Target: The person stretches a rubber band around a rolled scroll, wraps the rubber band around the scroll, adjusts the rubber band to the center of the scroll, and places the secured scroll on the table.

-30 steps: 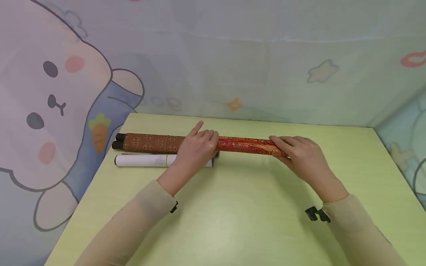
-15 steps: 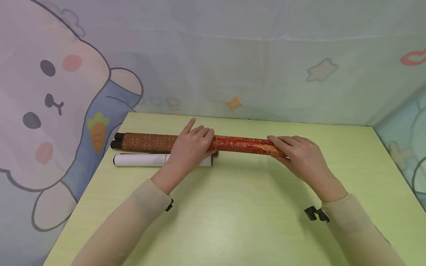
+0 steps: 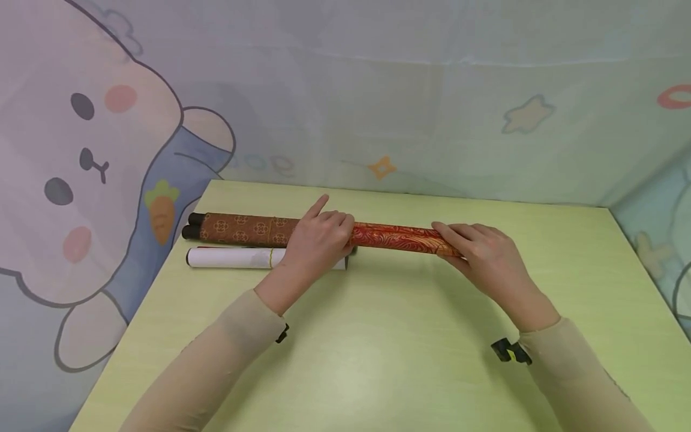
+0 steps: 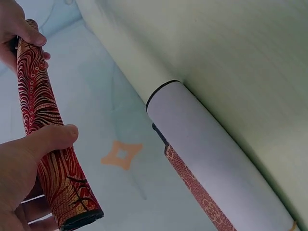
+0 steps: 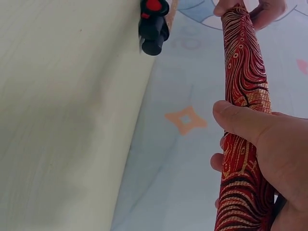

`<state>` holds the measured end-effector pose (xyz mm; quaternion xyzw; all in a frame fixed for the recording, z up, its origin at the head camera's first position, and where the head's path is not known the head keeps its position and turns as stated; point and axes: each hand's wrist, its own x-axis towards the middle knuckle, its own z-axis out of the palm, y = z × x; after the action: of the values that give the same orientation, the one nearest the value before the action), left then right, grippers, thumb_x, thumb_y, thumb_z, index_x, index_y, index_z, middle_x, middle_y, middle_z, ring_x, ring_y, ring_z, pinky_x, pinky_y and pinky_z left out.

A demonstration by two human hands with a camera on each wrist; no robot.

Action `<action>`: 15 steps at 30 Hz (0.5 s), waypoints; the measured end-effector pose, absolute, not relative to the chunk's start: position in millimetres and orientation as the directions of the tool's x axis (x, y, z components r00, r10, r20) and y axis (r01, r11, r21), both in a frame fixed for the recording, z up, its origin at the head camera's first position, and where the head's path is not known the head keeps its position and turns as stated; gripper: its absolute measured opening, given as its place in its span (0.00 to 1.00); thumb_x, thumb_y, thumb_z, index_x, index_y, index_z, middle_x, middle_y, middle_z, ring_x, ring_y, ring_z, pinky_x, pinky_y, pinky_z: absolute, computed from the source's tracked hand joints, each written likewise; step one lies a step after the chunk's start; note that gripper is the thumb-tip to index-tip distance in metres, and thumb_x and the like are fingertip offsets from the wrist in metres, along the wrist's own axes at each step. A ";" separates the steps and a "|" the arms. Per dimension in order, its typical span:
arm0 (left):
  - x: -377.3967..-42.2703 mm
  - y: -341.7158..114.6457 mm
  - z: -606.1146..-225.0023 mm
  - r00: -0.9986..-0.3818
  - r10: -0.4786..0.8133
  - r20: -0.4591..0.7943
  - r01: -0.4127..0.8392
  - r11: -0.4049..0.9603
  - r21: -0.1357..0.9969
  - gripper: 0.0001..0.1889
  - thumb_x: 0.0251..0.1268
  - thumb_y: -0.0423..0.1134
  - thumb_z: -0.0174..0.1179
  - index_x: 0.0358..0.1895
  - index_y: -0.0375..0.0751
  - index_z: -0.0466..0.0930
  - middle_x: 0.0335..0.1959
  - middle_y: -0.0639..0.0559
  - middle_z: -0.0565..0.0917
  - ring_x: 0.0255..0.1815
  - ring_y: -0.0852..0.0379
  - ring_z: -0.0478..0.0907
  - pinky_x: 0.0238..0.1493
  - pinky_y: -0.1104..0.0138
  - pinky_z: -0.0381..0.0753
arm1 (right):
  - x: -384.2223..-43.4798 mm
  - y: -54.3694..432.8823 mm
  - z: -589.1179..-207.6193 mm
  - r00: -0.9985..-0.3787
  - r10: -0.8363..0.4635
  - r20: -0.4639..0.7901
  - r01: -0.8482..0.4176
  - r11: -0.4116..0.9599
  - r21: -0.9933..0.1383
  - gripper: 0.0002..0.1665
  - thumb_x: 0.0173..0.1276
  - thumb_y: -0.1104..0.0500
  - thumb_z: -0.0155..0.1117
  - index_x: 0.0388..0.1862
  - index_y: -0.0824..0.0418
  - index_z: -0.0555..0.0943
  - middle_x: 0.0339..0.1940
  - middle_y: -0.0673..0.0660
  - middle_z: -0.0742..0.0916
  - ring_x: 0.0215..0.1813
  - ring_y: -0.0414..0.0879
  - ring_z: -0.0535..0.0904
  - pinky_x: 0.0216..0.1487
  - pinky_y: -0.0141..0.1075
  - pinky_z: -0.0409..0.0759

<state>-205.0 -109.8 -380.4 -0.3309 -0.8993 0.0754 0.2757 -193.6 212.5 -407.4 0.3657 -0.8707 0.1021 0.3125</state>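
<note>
A red and gold brocade roll (image 3: 399,238) is held in both hands, raised off the table. My left hand (image 3: 320,238) grips its left end, little finger sticking up. In the left wrist view the thumb of the left hand (image 4: 29,166) lies across the brocade, near a dark-rimmed end. My right hand (image 3: 488,255) holds the other end, and the right wrist view shows the right hand (image 5: 269,139) with its fingers wrapped round it. Behind and left of my left hand lie brown patterned scrolls (image 3: 243,230) with black knobs, partly hidden by that hand.
A white paper roll (image 3: 229,258) with a yellow tie lies in front of the brown scrolls, a strip of red pattern showing behind it. The pale table (image 3: 378,336) meets a printed cloth backdrop (image 3: 405,108) at its back edge.
My left hand shifts slightly left, then returns to the right. The brocade roll's right end dips a little with my right hand. The brown scrolls and white roll stay put.
</note>
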 end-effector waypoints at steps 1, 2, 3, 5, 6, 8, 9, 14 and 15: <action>-205.2 -108.5 -380.6 -0.622 0.644 0.445 0.562 0.763 -0.319 0.20 0.52 0.47 0.86 0.38 0.40 0.85 0.34 0.51 0.90 0.39 0.53 0.91 0.76 0.52 0.73 | -193.6 211.9 -407.7 -0.535 -0.576 0.618 -0.703 0.709 0.051 0.38 0.50 0.63 0.89 0.63 0.61 0.87 0.46 0.62 0.92 0.38 0.60 0.90 0.39 0.54 0.89; -205.4 -107.3 -380.8 -0.616 0.650 0.446 0.571 0.758 -0.317 0.20 0.52 0.46 0.86 0.37 0.41 0.85 0.34 0.51 0.90 0.38 0.53 0.91 0.76 0.52 0.74 | -193.7 211.1 -407.9 -0.534 -0.578 0.618 -0.705 0.707 0.052 0.38 0.51 0.63 0.89 0.63 0.61 0.87 0.46 0.62 0.92 0.38 0.60 0.90 0.39 0.54 0.89; -205.8 -106.2 -380.9 -0.609 0.655 0.447 0.580 0.753 -0.312 0.20 0.52 0.45 0.86 0.37 0.40 0.84 0.34 0.51 0.90 0.38 0.53 0.91 0.75 0.52 0.74 | -193.9 210.4 -408.0 -0.532 -0.579 0.618 -0.707 0.705 0.052 0.38 0.51 0.63 0.89 0.63 0.61 0.87 0.46 0.62 0.92 0.38 0.59 0.90 0.39 0.54 0.89; -206.2 -104.7 -380.1 -0.598 0.664 0.449 0.598 0.743 -0.302 0.20 0.52 0.44 0.86 0.37 0.40 0.83 0.35 0.50 0.90 0.38 0.52 0.91 0.75 0.51 0.74 | -194.4 209.3 -407.9 -0.529 -0.581 0.618 -0.711 0.701 0.050 0.38 0.52 0.62 0.89 0.64 0.61 0.86 0.46 0.62 0.92 0.38 0.59 0.89 0.39 0.53 0.89; -206.5 -104.4 -379.5 -0.597 0.666 0.448 0.603 0.740 -0.297 0.20 0.53 0.45 0.85 0.38 0.40 0.83 0.36 0.50 0.90 0.39 0.52 0.91 0.75 0.50 0.74 | -194.8 209.2 -407.9 -0.529 -0.581 0.618 -0.711 0.701 0.050 0.38 0.52 0.62 0.89 0.64 0.61 0.86 0.46 0.62 0.92 0.38 0.59 0.89 0.38 0.52 0.89; -206.2 -105.6 -377.2 -0.612 0.655 0.444 0.599 0.750 -0.281 0.23 0.53 0.48 0.85 0.42 0.40 0.84 0.39 0.50 0.91 0.43 0.51 0.91 0.76 0.49 0.73 | -195.3 210.3 -407.8 -0.530 -0.576 0.622 -0.708 0.704 0.049 0.38 0.52 0.61 0.89 0.64 0.60 0.86 0.46 0.61 0.92 0.37 0.58 0.89 0.36 0.51 0.88; -205.9 -106.9 -376.0 -0.622 0.647 0.441 0.592 0.757 -0.274 0.25 0.52 0.49 0.86 0.44 0.40 0.84 0.41 0.50 0.91 0.44 0.51 0.90 0.76 0.49 0.72 | -195.3 211.5 -407.7 -0.530 -0.574 0.624 -0.707 0.706 0.048 0.38 0.51 0.61 0.90 0.64 0.60 0.87 0.46 0.61 0.93 0.36 0.58 0.89 0.35 0.51 0.88; -204.7 -114.3 -374.0 -0.666 0.622 0.412 0.577 0.780 -0.245 0.25 0.54 0.50 0.85 0.46 0.40 0.84 0.43 0.49 0.91 0.48 0.50 0.90 0.78 0.48 0.70 | -195.2 218.5 -408.0 -0.528 -0.573 0.627 -0.704 0.708 0.054 0.39 0.49 0.61 0.90 0.64 0.59 0.87 0.45 0.60 0.93 0.35 0.57 0.88 0.34 0.50 0.87; -204.7 -114.6 -374.4 -0.664 0.624 0.411 0.581 0.777 -0.242 0.24 0.54 0.49 0.85 0.44 0.40 0.84 0.42 0.49 0.91 0.47 0.50 0.90 0.78 0.48 0.70 | -195.2 219.3 -408.0 -0.528 -0.573 0.627 -0.706 0.707 0.052 0.40 0.49 0.61 0.90 0.64 0.59 0.87 0.45 0.60 0.93 0.35 0.57 0.88 0.34 0.50 0.87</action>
<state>-204.7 -114.6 -374.4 -0.3306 -0.9111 0.0450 0.2418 -195.2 219.3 -408.0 0.3684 -0.8678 0.1047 0.3168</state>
